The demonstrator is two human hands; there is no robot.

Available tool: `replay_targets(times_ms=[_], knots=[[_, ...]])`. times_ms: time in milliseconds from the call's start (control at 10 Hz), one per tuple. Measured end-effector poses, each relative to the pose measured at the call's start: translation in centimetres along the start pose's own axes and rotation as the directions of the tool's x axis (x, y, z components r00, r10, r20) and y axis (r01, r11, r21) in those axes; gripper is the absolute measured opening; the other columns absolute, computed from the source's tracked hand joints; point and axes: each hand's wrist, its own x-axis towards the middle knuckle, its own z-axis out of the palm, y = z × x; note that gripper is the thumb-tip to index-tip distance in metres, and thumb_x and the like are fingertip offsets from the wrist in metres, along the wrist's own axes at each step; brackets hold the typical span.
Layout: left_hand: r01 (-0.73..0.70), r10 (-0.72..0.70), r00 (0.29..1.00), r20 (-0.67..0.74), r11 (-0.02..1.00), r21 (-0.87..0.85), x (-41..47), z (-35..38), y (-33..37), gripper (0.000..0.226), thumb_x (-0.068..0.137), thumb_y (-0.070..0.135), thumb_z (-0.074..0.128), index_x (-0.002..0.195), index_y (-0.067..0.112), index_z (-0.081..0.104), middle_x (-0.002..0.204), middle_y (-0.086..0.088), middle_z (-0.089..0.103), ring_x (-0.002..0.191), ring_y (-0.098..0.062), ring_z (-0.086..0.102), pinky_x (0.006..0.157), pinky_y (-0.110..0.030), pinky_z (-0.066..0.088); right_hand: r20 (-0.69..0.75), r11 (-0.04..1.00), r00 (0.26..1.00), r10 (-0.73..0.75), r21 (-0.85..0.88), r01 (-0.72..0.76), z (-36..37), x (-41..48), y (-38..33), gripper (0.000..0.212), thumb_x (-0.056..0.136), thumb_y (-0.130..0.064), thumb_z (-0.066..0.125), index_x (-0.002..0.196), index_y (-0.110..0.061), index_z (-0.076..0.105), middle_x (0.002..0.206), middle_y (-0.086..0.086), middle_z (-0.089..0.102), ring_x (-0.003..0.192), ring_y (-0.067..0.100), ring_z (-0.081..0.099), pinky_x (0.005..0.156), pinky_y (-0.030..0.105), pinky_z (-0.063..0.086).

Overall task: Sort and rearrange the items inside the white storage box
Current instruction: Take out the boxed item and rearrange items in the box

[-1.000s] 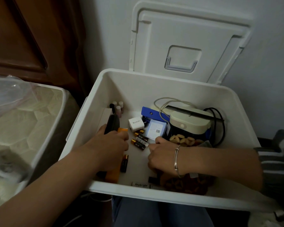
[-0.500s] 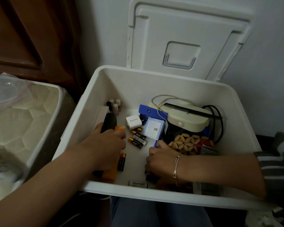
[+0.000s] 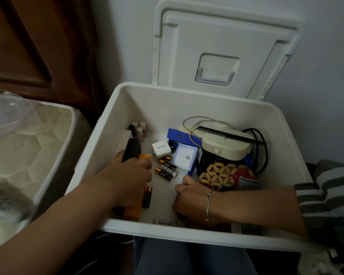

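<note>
Both hands are inside the white storage box point(image 3: 187, 235). My left hand point(image 3: 127, 179) grips a black flat pouch point(image 3: 132, 148) standing against the left wall, with an orange box point(image 3: 135, 209) under the palm. My right hand point(image 3: 191, 199) is closed low near the front wall on something small and dark that I cannot make out. Between the hands lie loose batteries point(image 3: 166, 169) and one more battery point(image 3: 148, 196). Behind them sit a white Yoobao charger point(image 3: 161, 149), a light blue card point(image 3: 185, 156) and a wooden bead mat point(image 3: 218, 176).
A cream device point(image 3: 224, 147) with a black comb point(image 3: 226, 133) and cables fills the back right. Small bottles point(image 3: 138, 129) stand in the back left corner. The box lid point(image 3: 216, 50) leans on the wall. A mattress point(image 3: 18, 155) lies to the left.
My right hand has pulled back toward the front wall, uncovering the bead mat. The left hand stays on the black pouch. The view has dipped slightly.
</note>
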Motion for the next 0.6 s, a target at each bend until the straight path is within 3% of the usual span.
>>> replay_targets(times_ms=[100,200,300,400,500,600], knots=[[0.001,-0.001,1.000,-0.002,1.000,-0.006,0.0,0.0,0.0,0.030,0.097,0.026,0.044,0.126,0.032,0.051,0.143,0.011,0.030,0.126,-0.012,0.038,0.117,-0.053,0.007,0.018,1.000,1.000,-0.016,0.021,0.015,-0.5,-0.3,0.3,0.020,0.087,-0.030,0.058,0.103,-0.021,0.064,0.100,0.004,0.062,0.100,0.029,0.053,0.088,0.045,0.034],[0.001,-0.001,1.000,-0.005,1.000,-0.009,0.1,0.0,0.0,0.030,0.096,0.025,0.045,0.125,0.031,0.051,0.143,0.010,0.030,0.127,-0.013,0.037,0.117,-0.054,0.008,-0.063,0.978,0.998,-0.002,0.209,0.015,-2.6,-1.2,1.7,0.021,0.088,-0.031,0.059,0.105,-0.023,0.065,0.097,0.003,0.058,0.103,0.023,0.049,0.088,0.038,0.030],[-0.005,0.005,1.000,0.001,1.000,0.000,0.1,-0.1,-0.1,0.032,0.095,0.024,0.046,0.126,0.030,0.050,0.145,0.009,0.029,0.128,-0.014,0.036,0.117,-0.053,0.008,-0.058,0.820,0.986,0.154,0.565,-0.095,-5.5,-2.0,4.2,0.026,0.087,-0.037,0.059,0.103,-0.020,0.069,0.091,-0.002,0.065,0.090,0.014,0.056,0.084,0.032,0.044],[-0.003,0.003,1.000,0.020,1.000,-0.004,0.1,-0.2,-0.1,0.036,0.094,0.020,0.047,0.129,0.029,0.049,0.146,0.008,0.028,0.130,-0.015,0.035,0.117,-0.053,0.006,-0.083,0.680,0.900,0.427,0.686,-0.259,-7.4,-2.0,7.3,0.024,0.083,-0.039,0.064,0.095,-0.019,0.070,0.076,-0.010,0.059,0.073,0.009,0.057,0.065,0.024,0.046],[-0.002,0.002,1.000,0.016,1.000,-0.003,0.2,-0.2,-0.1,0.033,0.094,0.022,0.046,0.126,0.029,0.051,0.145,0.009,0.028,0.130,-0.014,0.035,0.117,-0.053,0.007,-0.191,0.677,0.748,0.635,0.605,-0.420,-8.3,-1.1,10.6,0.020,0.086,-0.039,0.062,0.093,-0.021,0.066,0.082,-0.004,0.059,0.081,0.020,0.057,0.062,0.024,0.035],[0.001,0.000,1.000,0.016,1.000,-0.014,0.1,-0.1,0.0,0.034,0.094,0.020,0.044,0.126,0.028,0.051,0.145,0.009,0.028,0.128,-0.015,0.036,0.117,-0.053,0.006,-0.169,0.683,0.701,0.692,0.467,-0.561,-8.3,0.8,12.1,0.026,0.087,-0.035,0.062,0.106,-0.017,0.064,0.103,0.005,0.065,0.095,0.028,0.061,0.068,0.028,0.038]])
